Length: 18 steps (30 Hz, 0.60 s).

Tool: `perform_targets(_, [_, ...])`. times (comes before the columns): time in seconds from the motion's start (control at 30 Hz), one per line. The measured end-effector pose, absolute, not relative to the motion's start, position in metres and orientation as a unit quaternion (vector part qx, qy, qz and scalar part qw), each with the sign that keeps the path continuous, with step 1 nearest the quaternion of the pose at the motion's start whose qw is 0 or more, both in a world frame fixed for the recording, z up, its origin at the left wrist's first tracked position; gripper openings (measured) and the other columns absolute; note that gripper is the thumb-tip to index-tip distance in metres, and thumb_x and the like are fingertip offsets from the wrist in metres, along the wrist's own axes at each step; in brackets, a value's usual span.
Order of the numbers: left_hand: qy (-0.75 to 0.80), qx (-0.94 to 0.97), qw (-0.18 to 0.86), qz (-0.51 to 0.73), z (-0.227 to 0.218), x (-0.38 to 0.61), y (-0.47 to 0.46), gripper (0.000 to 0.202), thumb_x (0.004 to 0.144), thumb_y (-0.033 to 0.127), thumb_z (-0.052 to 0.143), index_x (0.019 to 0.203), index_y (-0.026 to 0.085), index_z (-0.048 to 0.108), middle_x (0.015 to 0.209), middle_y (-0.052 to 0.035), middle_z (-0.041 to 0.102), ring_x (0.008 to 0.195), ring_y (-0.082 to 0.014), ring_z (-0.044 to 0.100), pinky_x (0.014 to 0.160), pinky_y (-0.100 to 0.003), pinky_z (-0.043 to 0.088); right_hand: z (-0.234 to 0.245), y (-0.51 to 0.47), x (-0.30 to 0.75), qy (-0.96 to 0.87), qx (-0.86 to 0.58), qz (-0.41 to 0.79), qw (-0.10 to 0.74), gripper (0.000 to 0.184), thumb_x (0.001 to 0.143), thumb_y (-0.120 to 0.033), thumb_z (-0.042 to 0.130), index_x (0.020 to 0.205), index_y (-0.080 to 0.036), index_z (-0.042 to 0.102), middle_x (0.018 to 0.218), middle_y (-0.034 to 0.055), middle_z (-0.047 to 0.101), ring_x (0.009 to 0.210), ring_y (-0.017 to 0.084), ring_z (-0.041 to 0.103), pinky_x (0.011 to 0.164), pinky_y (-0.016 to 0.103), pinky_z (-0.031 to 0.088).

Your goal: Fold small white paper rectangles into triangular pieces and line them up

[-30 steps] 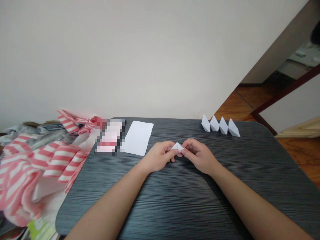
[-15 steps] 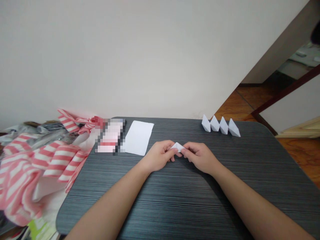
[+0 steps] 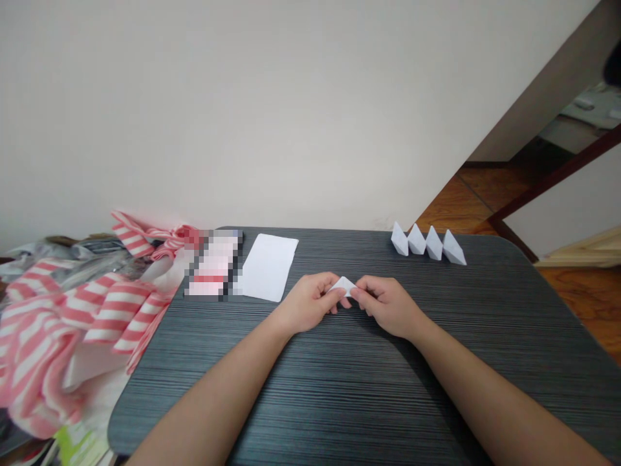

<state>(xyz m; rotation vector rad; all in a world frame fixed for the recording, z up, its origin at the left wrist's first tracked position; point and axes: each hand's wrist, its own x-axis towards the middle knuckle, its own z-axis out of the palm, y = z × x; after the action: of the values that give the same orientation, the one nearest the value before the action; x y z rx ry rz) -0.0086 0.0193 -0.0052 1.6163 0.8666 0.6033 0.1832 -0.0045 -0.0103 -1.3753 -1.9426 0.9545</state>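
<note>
Between my two hands is a small folded white paper (image 3: 343, 285), its pointed top showing above my fingers. My left hand (image 3: 313, 301) pinches its left side with thumb and fingers. On the other side, my right hand (image 3: 385, 301) is closed on the right corner. My fingers cover the paper's lower part and both ends. Several folded paper boats (image 3: 433, 244) stand in a row near the table's far right edge. To the left of my hands lies a stack or sheet of white paper (image 3: 270, 266), flat on the table.
The dark ribbed table (image 3: 310, 401) has rounded corners and stands against a pale wall (image 3: 291, 116). A blurred-out, phone-like object (image 3: 216, 262) lies at its far left. Red-and-white striped cloth (image 3: 114, 307) is heaped beside the left edge. Wooden floor (image 3: 451, 200) shows at right.
The thumbs shift very slightly on the folded paper, and its front face looks a little different. Everything else stays in place.
</note>
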Motion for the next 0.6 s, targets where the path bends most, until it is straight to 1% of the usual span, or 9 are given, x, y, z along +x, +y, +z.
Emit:
perform_targets(0.2, [0.365,0.686,0.577,0.251,-0.0057,-0.0087,0.0187,0.023,0.087,0.032,0.049,0.088,0.013,0.062,0.082,-0.006,0.069,0.06,-0.0091,0.057,0.059,-0.021,0.046,-0.0111,-0.0062,0.1832,-0.718,-0.522,0.363,0.283,0.027,0.089,-0.031,0.048,0.067,-0.017,0.056,0.052,-0.0026,0.055,0.046,0.01,0.049,0.048,0.021,0.036])
perform_targets(0.3, [0.368,0.697,0.565,0.243,-0.0056,-0.0086,0.0189,0.022,0.085,0.032,0.051,0.084,0.013,0.063,0.081,-0.0054,0.069,0.061,-0.0093,0.057,0.059,-0.021,0.046,-0.011,-0.0066,0.1826,-0.718,-0.521,0.365,0.284,0.028,0.089,-0.032,0.048,0.066,-0.017,0.056,0.052,-0.0024,0.056,0.045,0.009,0.049,0.047,0.021,0.036])
perform_targets(0.43, [0.378,0.698,0.561,0.234,-0.0055,-0.0088,0.0193,0.025,0.087,0.032,0.048,0.08,0.013,0.062,0.077,-0.0054,0.069,0.059,-0.0096,0.058,0.057,-0.021,0.045,-0.0103,-0.0067,0.1822,-0.716,-0.517,0.374,0.284,0.028,0.088,-0.03,0.049,0.064,-0.017,0.056,0.051,-0.0027,0.055,0.043,0.009,0.049,0.046,0.02,0.036])
perform_targets(0.6, [0.388,0.685,0.568,0.24,-0.0052,-0.0091,0.0196,0.026,0.087,0.033,0.047,0.08,0.012,0.061,0.077,-0.0057,0.069,0.058,-0.0096,0.057,0.057,-0.022,0.046,-0.0102,-0.0058,0.1843,-0.716,-0.508,0.384,0.286,0.028,0.089,-0.029,0.046,0.065,-0.018,0.056,0.051,-0.0031,0.053,0.045,0.009,0.049,0.048,0.021,0.038])
